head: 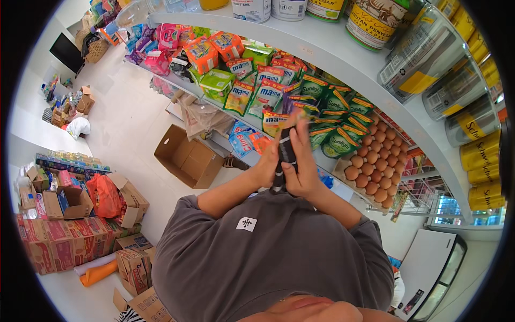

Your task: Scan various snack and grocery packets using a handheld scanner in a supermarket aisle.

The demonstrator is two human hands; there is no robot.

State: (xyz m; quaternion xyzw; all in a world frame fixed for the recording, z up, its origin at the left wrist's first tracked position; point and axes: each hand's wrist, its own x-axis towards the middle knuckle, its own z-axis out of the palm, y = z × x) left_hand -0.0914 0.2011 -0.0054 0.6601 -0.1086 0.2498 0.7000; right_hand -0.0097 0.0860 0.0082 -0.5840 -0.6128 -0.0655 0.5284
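Note:
A black rod-like object [287,149] with pale bands stands between my palms in front of my chest; I cannot tell exactly what it is. My left hand [266,166] presses on one side of it. On the other side, my right hand [303,165] lies along it with the thumb across. The fingertips are blurred and overlap the shelf goods behind. Just beyond them are green Sunlight pouches [337,141] and Mama pouches [265,96] on a white shelf. A cardboard tray of brown eggs [380,157] sits right of my right hand.
An upper white shelf [322,52] curves across above my hands, holding cans [376,24] and clear-wrapped packs. An open cardboard box [189,157] stands on the floor at left. Stacked cartons [76,241] fill the lower left. A white chest freezer [426,273] stands at lower right.

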